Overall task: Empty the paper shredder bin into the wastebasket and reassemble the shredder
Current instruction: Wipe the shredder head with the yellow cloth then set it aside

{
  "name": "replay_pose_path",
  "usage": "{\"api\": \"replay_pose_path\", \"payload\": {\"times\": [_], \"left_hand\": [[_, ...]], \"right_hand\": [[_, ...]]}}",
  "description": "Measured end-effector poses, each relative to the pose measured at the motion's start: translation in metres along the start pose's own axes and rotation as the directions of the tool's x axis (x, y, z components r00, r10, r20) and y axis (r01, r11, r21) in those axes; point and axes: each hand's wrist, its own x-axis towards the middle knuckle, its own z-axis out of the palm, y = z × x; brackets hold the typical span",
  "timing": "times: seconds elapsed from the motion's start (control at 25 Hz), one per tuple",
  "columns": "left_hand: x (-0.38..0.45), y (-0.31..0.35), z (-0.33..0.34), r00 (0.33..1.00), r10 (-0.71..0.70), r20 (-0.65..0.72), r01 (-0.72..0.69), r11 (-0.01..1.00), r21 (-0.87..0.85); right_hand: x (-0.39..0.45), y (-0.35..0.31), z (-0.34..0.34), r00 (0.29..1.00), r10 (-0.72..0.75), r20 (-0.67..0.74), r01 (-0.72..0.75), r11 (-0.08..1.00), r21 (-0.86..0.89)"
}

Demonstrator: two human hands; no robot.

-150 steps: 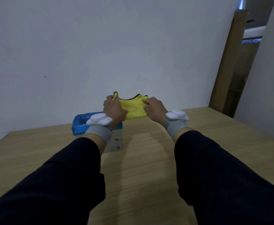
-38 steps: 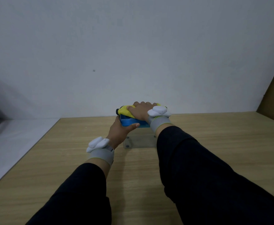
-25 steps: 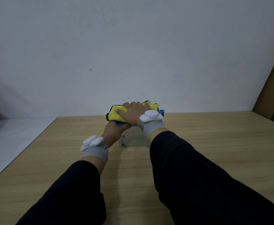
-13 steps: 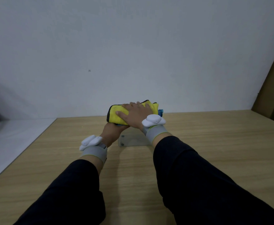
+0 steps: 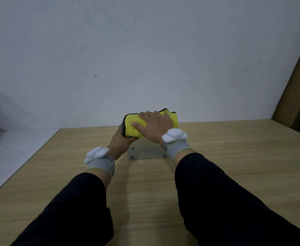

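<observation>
Wooden table (image 5: 145,183), right hand (image 5: 154,126) flat on yellow cloth (image 5: 134,127) (folded), left hand (image 5: 121,140) gripping beneath.

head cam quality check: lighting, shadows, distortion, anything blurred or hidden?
Head view: dim, flat light with a grey cast, no glare. Soft shadows lie on the table below the arms. Wide-angle distortion bows the table edge and the brown panel. Focus is fair; the left corner is dark and unreadable. The cloth and right hand hide most of the shredder.
</observation>
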Motion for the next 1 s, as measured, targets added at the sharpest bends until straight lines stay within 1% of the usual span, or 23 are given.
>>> {"api": "replay_pose_path", "payload": {"times": [0.2,0.44,0.76,0.88,1.0], "left_hand": [[0.001,0.003,0.000,0.999,0.022,0.050,-0.021,1.000,-0.011],[0.000,0.003,-0.001,0.998,-0.015,0.067,0.016,1.000,-0.012],[0.002,0.001,-0.001,0.998,-0.012,0.067,0.012,1.000,0.013],[0.003,-0.001,0.000,0.999,0.000,0.054,-0.002,0.999,0.037],[0.005,-0.004,-0.001,0.998,0.016,0.061,-0.017,1.000,0.026]], "right_hand": [[0.000,0.013,-0.005,1.000,0.016,0.023,-0.016,1.000,-0.002],[0.007,0.032,-0.013,0.991,0.068,0.119,-0.070,0.997,0.019],[0.026,0.022,-0.020,0.971,0.099,0.220,-0.091,0.995,-0.048],[0.032,0.018,-0.020,0.962,0.117,0.245,-0.107,0.993,-0.053],[0.039,0.013,-0.018,0.953,0.131,0.273,-0.121,0.991,-0.054]]}}
